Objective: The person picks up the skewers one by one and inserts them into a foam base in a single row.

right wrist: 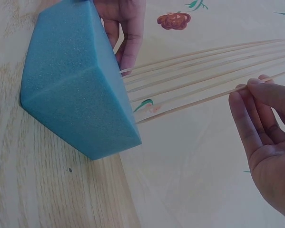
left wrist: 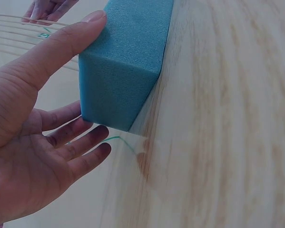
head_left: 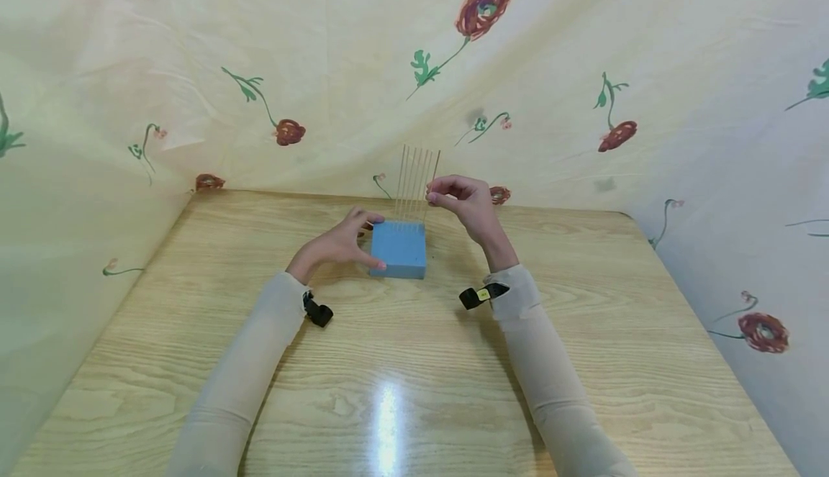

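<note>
A blue foam block (head_left: 398, 252) lies on the table, with a row of several thin wooden skewers (right wrist: 180, 73) standing upright along its far edge. My left hand (head_left: 335, 244) steadies the block from the left, thumb on the near edge (left wrist: 92, 21) and fingertips by the far side. To the right of the row, my right hand (head_left: 468, 205) pinches one skewer (right wrist: 190, 103) between thumb and fingertips. The lower end of that skewer meets the block near its far right corner. In the right wrist view, the block partly hides my left hand.
The wooden table (head_left: 401, 347) extends around the block on every side. A flowered cloth (head_left: 363, 45) hangs close behind the table's far edge and along both sides. Each sleeve carries a black wrist strap (head_left: 317, 311). A small dark speck (right wrist: 70, 169) lies beside the block.
</note>
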Demonstrator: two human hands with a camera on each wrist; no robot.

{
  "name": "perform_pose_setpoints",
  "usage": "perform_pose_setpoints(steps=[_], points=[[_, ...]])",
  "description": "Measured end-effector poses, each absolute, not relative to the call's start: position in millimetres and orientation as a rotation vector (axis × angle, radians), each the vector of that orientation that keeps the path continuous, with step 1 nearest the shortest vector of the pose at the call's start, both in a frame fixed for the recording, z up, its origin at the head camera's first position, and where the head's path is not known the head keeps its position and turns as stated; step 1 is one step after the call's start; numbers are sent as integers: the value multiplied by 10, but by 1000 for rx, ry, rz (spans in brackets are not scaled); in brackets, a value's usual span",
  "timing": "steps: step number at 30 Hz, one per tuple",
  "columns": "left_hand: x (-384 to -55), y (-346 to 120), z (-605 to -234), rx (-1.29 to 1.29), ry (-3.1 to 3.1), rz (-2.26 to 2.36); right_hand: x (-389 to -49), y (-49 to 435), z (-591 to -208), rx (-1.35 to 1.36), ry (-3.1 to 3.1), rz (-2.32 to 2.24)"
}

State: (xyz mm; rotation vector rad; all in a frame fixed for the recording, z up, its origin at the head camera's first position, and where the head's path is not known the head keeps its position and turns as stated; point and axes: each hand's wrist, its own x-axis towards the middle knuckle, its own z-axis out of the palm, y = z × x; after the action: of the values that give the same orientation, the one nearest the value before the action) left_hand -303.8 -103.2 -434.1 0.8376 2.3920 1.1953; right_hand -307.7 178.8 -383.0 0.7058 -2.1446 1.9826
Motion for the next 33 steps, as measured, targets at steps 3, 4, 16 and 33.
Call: perform_pose_setpoints(steps=[3, 4, 16, 33], points=[[-3038, -1031, -4337, 839, 2396, 1191, -3079, 1788, -3832, 709, -2144, 1975], [-3038, -1031, -4335, 839, 2398, 1188, -3079, 1787, -3832, 709, -2143, 1974], [-3059, -1031, -4329, 845, 2395, 1189, -3103, 1788, -3836, 700, -2147, 1948], [-3058, -1038, -4354, 833, 2386, 1193, -3083, 1765, -3842, 697, -2165, 1920]])
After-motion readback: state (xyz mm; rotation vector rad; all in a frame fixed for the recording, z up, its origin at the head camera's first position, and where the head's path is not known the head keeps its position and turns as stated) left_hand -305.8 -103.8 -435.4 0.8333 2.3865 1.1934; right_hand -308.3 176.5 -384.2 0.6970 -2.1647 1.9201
